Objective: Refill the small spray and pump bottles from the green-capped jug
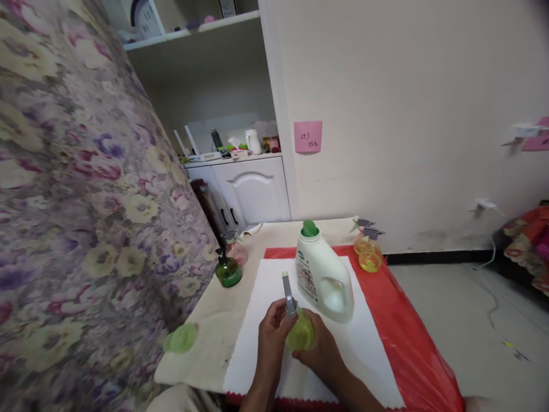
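A low bench (214, 326) covered with a cream cloth, a red sheet (407, 337) and a white cloth (369, 343) stands against a pale wall beside a flowered curtain (77, 200). At its near edge, over the white cloth, both hands hold a small yellow spray bottle (301, 333). The left hand (271, 335) has its fingers wrapped around the grey spray head (289, 294) at the bottle's neck, while the right hand (322, 350) cups the bottle's body from the side and below, fingers closed on it. Just behind the bottle, a white detergent jug (323, 274) with a green cap stands on the white cloth. To the left, near the bench's edge, lies a pale green cap (180, 339). Farther back on the left stand a dark green pump bottle (227, 269) and a pink bottle (237, 249) behind it. At the far right corner sit two more yellow spray bottles (369, 252), close together. A pink note (307, 137) is stuck to the wall, with a white cupboard (249, 189) and cluttered shelves to the left of it.
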Motion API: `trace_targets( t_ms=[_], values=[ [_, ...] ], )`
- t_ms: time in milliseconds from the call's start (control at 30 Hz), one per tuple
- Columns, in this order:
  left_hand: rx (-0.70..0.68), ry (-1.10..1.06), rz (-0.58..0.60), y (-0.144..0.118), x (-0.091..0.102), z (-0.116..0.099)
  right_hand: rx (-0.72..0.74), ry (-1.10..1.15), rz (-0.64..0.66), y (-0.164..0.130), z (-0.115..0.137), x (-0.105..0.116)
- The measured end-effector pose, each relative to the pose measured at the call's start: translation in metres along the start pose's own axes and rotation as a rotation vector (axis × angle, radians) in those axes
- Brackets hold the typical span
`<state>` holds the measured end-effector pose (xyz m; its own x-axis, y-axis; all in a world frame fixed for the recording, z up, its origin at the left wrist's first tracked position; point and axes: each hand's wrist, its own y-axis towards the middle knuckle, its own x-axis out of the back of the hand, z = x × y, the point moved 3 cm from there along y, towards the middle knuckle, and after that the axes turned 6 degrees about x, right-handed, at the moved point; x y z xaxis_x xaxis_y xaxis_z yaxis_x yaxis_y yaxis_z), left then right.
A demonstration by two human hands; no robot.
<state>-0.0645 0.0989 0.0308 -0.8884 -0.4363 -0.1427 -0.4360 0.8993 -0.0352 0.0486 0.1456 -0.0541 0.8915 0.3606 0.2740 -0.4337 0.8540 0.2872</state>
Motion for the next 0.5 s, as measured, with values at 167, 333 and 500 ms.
trace_targets(
  t_ms=[167, 333, 500],
  values=[
    [0.012, -0.009, -0.008, -0.009, 0.001, -0.010, 0.120, 0.089, -0.044, -0.008, 0.022, 0.009],
    [0.004, -0.039, -0.023, -0.024, 0.007, -0.023, 0.225, 0.132, -0.035, -0.019, 0.045, 0.016],
    [-0.008, -0.015, -0.033, -0.036, 0.015, -0.035, 0.268, 0.194, -0.005, -0.030, 0.063, 0.016]
  ],
)
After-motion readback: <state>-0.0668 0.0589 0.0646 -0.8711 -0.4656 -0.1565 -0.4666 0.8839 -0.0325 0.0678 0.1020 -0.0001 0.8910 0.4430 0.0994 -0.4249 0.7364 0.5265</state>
